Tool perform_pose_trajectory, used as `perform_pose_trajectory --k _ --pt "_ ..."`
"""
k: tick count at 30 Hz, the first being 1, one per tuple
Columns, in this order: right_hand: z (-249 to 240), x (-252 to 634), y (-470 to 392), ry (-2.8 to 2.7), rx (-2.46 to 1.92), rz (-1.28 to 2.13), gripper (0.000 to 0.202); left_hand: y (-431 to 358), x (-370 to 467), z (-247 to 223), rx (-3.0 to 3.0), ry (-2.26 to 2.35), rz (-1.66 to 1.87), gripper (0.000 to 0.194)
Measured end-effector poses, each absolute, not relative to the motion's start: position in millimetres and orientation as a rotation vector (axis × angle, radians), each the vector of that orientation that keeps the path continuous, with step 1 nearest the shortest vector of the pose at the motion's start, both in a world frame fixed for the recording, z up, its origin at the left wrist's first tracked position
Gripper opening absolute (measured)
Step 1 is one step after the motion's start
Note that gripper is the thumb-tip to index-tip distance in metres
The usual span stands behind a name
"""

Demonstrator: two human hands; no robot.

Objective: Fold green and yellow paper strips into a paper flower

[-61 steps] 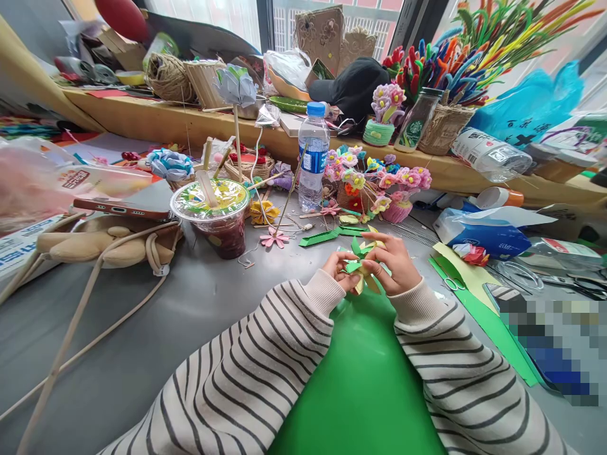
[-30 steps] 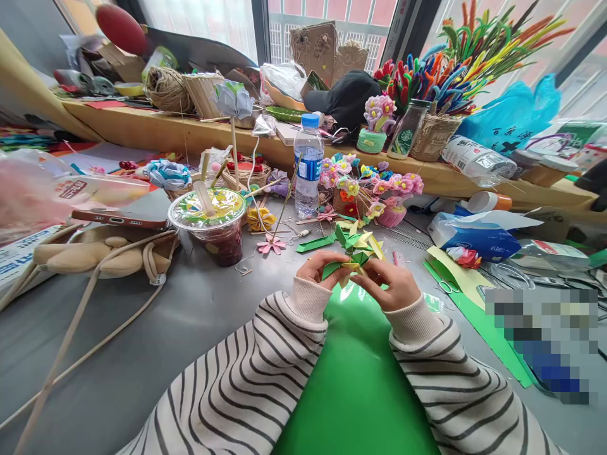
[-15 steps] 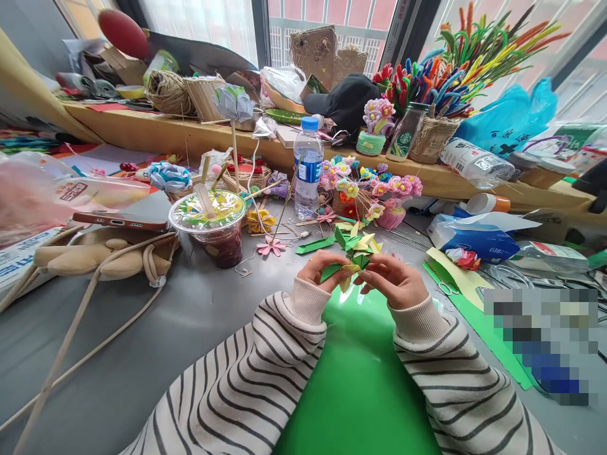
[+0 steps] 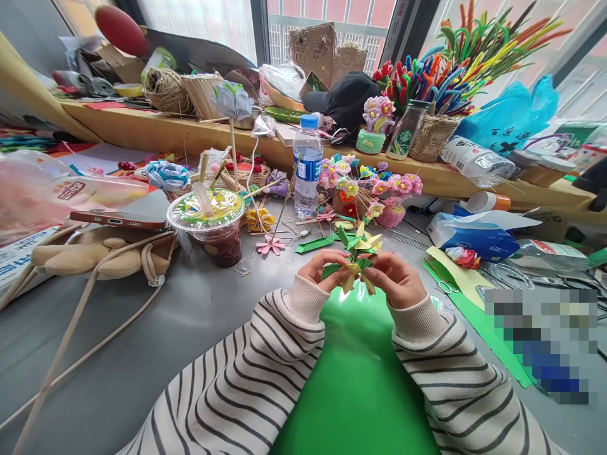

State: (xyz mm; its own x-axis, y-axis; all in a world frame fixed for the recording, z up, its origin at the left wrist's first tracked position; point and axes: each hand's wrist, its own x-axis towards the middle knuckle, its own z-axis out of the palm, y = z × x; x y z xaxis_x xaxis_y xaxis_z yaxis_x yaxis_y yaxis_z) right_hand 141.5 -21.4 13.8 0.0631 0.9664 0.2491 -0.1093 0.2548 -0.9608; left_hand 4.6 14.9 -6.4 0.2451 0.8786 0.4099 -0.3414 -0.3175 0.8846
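Between my two hands is a folded paper flower (image 4: pixel 356 250) with pointed yellow and green petals, held above the far end of a glossy green sheet (image 4: pixel 363 379). My left hand (image 4: pixel 321 270) pinches its left side, by a green folded piece. On the other side, the fingers of my right hand (image 4: pixel 394 277) are closed on the lower right petals. The fingertips are partly hidden behind the paper. A loose green folded strip (image 4: pixel 315 244) lies on the grey table just beyond my left hand.
A lidded drink cup (image 4: pixel 208 224) and a brown phone (image 4: pixel 118 219) on a beige bag are at left. Behind my hands stand a water bottle (image 4: pixel 308 167) and pink fuzzy flowers (image 4: pixel 396 186). To the right lie a blue tissue pack (image 4: pixel 474 237), scissors (image 4: pixel 447 287) and green paper (image 4: pixel 497 341).
The lower petals of the flower now show more openly between my hands. My right fingers have shifted slightly on it; both hands stay in nearly the same place.
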Motion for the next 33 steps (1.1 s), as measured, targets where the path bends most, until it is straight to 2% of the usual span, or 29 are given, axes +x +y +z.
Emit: perform_pose_trajectory --k 9,17,24,29,33 --pt "10.5 145.0 -18.7 -1.409 -1.072 0.941 0.019 10.9 8.1 -10.0 1.214 0.620 1.201 0.024" --pt "7.1 152.0 -14.7 -1.456 -1.058 0.958 0.007 11.6 6.5 -6.1 1.206 0.701 1.224 0.020" --pt "4.6 151.4 -15.3 -1.504 -1.132 0.915 0.020 9.0 5.5 3.3 1.214 0.829 1.251 0.018" --pt "2.4 149.5 -15.5 -1.371 -1.173 0.850 0.016 13.4 10.0 -6.2 1.120 0.674 1.241 0.039" --pt "0.4 148.7 -14.9 -1.272 -1.201 0.861 0.023 14.9 12.3 -5.7 0.963 0.693 1.093 0.044"
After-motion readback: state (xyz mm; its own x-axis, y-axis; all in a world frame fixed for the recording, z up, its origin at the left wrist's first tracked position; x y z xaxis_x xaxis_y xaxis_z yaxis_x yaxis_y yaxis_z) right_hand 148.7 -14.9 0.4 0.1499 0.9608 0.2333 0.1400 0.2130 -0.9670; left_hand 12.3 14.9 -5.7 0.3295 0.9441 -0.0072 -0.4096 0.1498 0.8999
